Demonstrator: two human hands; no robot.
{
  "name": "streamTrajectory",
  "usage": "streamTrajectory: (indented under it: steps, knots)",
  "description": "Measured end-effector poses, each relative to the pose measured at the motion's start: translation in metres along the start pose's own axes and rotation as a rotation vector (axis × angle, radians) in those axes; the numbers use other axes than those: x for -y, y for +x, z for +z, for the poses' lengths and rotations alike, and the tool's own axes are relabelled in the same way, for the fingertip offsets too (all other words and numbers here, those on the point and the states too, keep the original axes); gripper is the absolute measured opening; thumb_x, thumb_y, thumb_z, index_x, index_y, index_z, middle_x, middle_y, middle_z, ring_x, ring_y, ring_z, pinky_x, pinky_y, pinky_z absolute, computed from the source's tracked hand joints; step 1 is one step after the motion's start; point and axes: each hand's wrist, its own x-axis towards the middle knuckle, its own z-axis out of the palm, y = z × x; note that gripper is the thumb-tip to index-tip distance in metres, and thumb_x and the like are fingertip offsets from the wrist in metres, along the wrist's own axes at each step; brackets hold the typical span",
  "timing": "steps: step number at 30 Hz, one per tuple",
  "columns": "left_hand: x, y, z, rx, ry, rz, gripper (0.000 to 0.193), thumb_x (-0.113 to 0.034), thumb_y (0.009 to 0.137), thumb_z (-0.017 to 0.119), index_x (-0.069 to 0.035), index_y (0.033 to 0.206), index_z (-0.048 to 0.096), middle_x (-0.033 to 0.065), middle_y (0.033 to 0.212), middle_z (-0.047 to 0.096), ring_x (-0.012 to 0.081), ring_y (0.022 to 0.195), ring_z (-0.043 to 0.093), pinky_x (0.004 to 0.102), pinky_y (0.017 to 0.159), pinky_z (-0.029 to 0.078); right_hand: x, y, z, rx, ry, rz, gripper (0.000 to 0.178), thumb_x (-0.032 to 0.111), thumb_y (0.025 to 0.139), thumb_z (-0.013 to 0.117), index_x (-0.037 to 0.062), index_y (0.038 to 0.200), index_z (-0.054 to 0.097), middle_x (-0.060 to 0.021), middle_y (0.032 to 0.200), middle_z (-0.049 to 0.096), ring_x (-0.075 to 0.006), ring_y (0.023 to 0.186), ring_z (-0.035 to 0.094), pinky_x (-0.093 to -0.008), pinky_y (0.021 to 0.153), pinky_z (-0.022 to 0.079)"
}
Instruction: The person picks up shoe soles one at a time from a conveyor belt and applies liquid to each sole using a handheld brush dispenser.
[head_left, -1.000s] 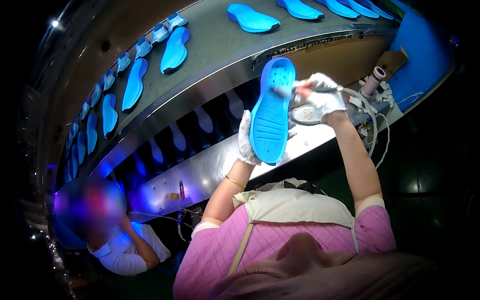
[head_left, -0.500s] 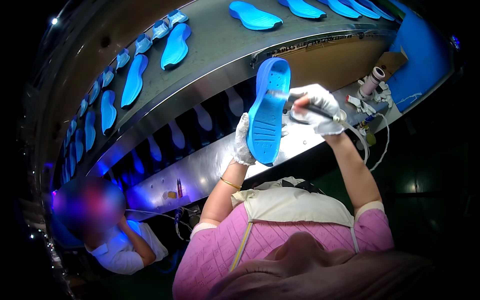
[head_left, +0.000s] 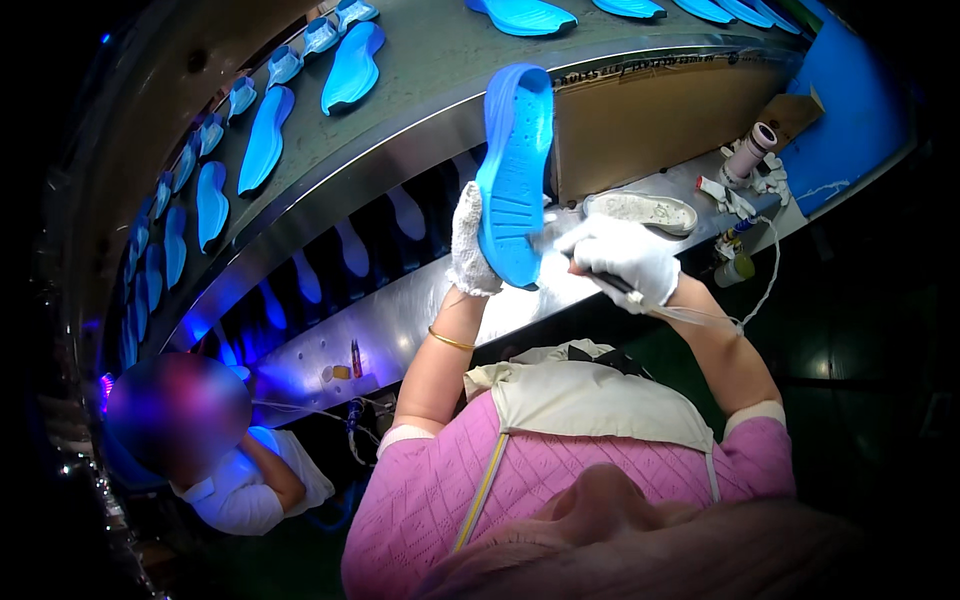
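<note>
Above the smooth metal ledge (head_left: 310, 350), I see a blue shoe sole (head_left: 515, 180) held up lengthwise, its inner face toward my camera: a waisted, foam-like shape with a raised rim and parallel grooves across its lower half. The left hand (head_left: 470, 245), in a white knitted glove, clasps it along the left edge and behind. The right hand (head_left: 628, 258), gloved likewise, pinches a slim dark-handled brush (head_left: 617, 286) trailing a pale flexible hose (head_left: 700, 318); its tip blurs beside the sole's lower right edge, so I cannot tell whether they touch. Near that hand, a rough cream sole-shaped piece (head_left: 640, 212) lies on the ledge. On the dull green belt (head_left: 430, 60), smooth blue soles (head_left: 352, 68) lie in rows.
</note>
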Motion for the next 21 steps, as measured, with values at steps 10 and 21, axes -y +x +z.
streamTrajectory:
  steps: [10, 21]
  knots:
    - [0.018, 0.0, 0.002, 0.164, -0.476, -0.215, 0.082, -0.062, 0.087, 0.036, -0.001, 0.139, 0.029, 0.0281, 0.13, 0.043, 0.0408, 0.114, 0.05, 0.0523, 0.098, 0.04, 0.003, -0.032, 0.015, -0.414, 0.633, 0.43, 0.009, -0.001, 0.078, 0.068, 0.0011, 0.085, 0.064, -0.008, 0.086, 0.064, -0.0109, 0.07, 0.06, -0.0235, 0.066, 0.048]
    - [0.033, -0.004, -0.008, 0.102, -0.607, -0.301, 0.081, -0.064, 0.087, 0.03, 0.0, 0.138, 0.032, 0.0251, 0.126, 0.048, 0.0417, 0.112, 0.05, 0.0518, 0.098, 0.039, 0.017, -0.045, 0.031, -0.328, 0.393, 0.394, 0.012, -0.003, 0.076, 0.067, 0.0021, 0.087, 0.065, -0.0102, 0.085, 0.065, -0.0154, 0.075, 0.062, -0.0258, 0.068, 0.047]
